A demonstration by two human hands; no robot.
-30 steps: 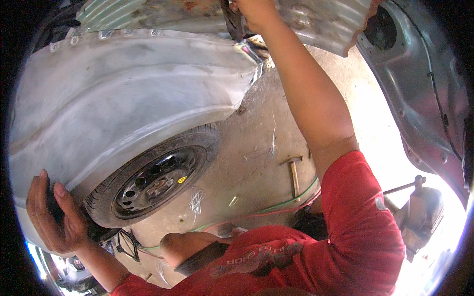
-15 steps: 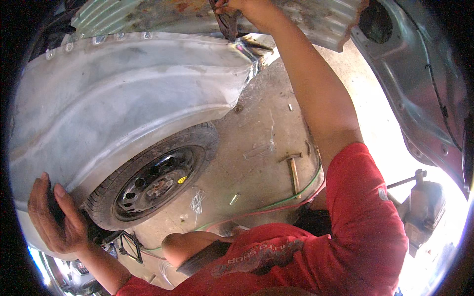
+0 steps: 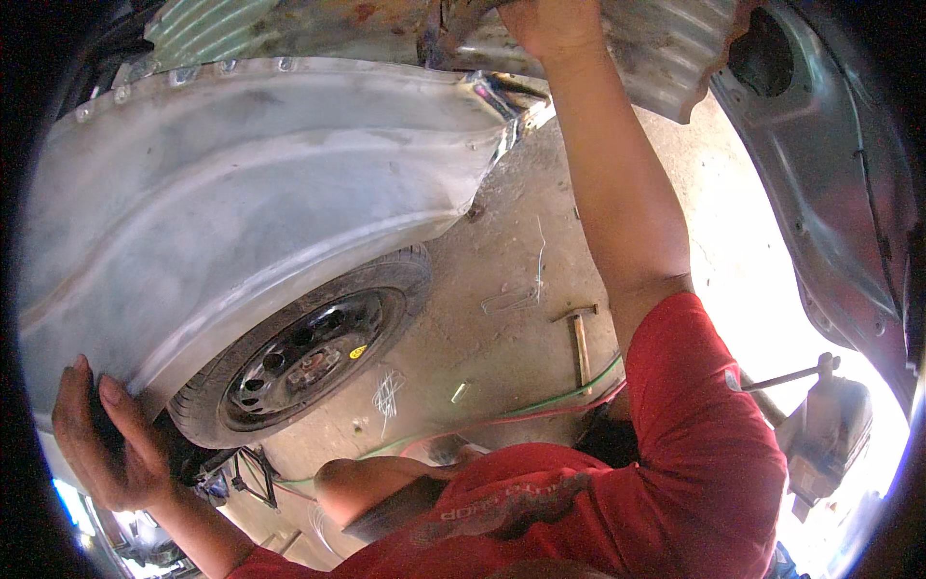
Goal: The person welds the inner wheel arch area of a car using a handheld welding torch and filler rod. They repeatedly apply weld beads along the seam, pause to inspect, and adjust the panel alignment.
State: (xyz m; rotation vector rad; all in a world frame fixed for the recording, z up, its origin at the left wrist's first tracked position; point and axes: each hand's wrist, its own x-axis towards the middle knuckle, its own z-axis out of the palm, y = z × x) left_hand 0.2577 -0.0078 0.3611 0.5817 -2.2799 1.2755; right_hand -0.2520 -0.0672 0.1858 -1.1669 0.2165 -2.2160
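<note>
A bare grey metal car fender (image 3: 241, 183) fills the left side, curving over a black wheel (image 3: 313, 362). At its lower left edge rests my left hand (image 3: 111, 444), fingers stretched and thumb apart, touching the panel beside the wheel arch. My right hand (image 3: 558, 27) is at the top, beyond the fender's upper edge, with its fingers curled and partly cut off by the frame. Beside it a dark, rusty metal piece (image 3: 434, 34) stands against the fender's top edge. What the right hand grips is hidden.
On the concrete floor lie a hammer (image 3: 581, 347), a green hose (image 3: 555, 394) and a red hose (image 3: 511, 415). A scissor jack (image 3: 253, 478) stands near the wheel. A ribbed, rusty panel (image 3: 627, 58) spans the top, and a dark car door (image 3: 830, 183) is at right.
My right hand has moved right, away from the dark metal piece it was holding at the fender's top edge. The left hand stays nearly in place. The view has shifted slightly.
</note>
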